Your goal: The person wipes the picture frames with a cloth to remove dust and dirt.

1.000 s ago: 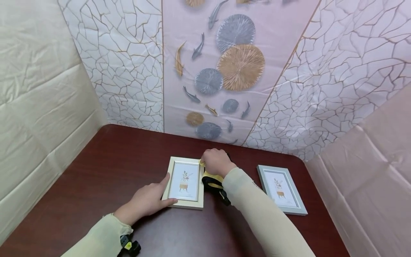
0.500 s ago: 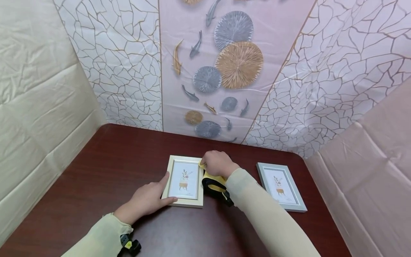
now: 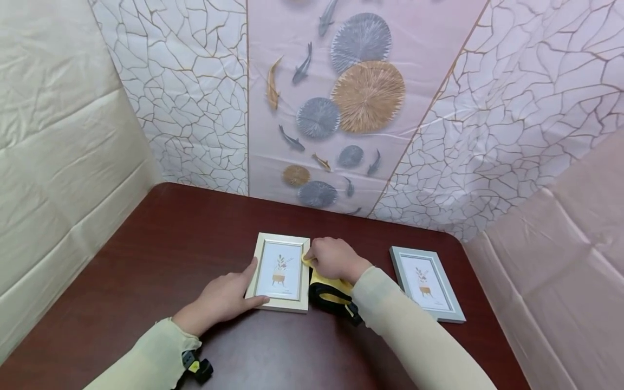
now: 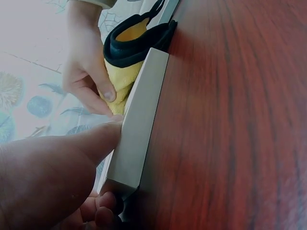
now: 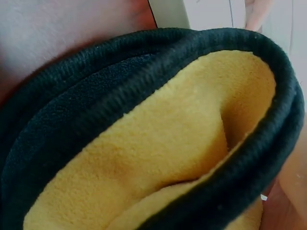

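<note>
A cream picture frame (image 3: 281,306) with a potted-plant print lies on the table. My left hand (image 3: 221,299) grips its near left corner, thumb at the near edge and index finger along the left side. In the left wrist view the thumb touches the frame's edge (image 4: 139,129), with other fingers curled at the far end. My right hand (image 3: 336,260) pinches a yellow cloth (image 3: 333,283) with a dark border, its fingertips at the right side of the frame. The folded cloth (image 5: 158,129) fills most of the right wrist view and hides the right fingers there.
A second picture frame (image 3: 456,310), grey-blue with a similar print, lies to the right beyond my right forearm. The dark red wooden table (image 3: 195,227) meets a patterned wall hanging (image 3: 317,168) at the back. Pale cloth walls (image 3: 63,189) stand on both sides.
My right hand has slid toward me along the right side of the cream frame, and the cloth has shifted with it. My left hand keeps its grip in the same place.
</note>
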`<state>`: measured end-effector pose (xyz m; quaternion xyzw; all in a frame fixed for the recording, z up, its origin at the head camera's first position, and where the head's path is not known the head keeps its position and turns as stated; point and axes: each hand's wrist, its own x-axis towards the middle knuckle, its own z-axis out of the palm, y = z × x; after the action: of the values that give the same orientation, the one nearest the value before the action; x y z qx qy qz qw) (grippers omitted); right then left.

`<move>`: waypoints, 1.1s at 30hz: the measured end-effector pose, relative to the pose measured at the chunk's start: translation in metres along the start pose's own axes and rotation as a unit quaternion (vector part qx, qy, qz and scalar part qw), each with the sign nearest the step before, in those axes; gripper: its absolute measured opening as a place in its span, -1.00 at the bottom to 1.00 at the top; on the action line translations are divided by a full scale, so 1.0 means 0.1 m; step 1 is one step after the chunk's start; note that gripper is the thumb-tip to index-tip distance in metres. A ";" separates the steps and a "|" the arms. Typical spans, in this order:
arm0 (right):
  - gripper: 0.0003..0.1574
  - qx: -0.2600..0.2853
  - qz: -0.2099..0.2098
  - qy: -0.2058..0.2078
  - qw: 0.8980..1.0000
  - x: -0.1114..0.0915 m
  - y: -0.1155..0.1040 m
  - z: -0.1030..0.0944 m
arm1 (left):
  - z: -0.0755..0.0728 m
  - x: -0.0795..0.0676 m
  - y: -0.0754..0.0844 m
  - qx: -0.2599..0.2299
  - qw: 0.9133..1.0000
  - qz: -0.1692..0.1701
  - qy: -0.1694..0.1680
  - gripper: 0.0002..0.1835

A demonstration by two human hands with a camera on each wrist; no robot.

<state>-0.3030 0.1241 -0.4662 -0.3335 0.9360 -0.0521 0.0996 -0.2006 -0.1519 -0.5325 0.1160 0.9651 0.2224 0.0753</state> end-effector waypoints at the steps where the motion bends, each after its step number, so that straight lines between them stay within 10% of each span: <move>1: -0.60 -0.002 -0.005 0.002 1.000 -0.02 -0.01 0.01 | 0.00 0.00 0.00 -0.001 1.000 -0.001 -0.001 0.21; 33: -0.68 -0.021 -0.088 0.021 0.996 -0.61 -0.30 0.18 | -0.02 -0.04 0.03 -0.006 1.000 0.005 -0.003 0.21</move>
<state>-0.2345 0.1390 -0.4695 -0.4157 0.9057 -0.0476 0.0682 -0.1968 -0.1514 -0.5295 0.1208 0.9630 0.2280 0.0779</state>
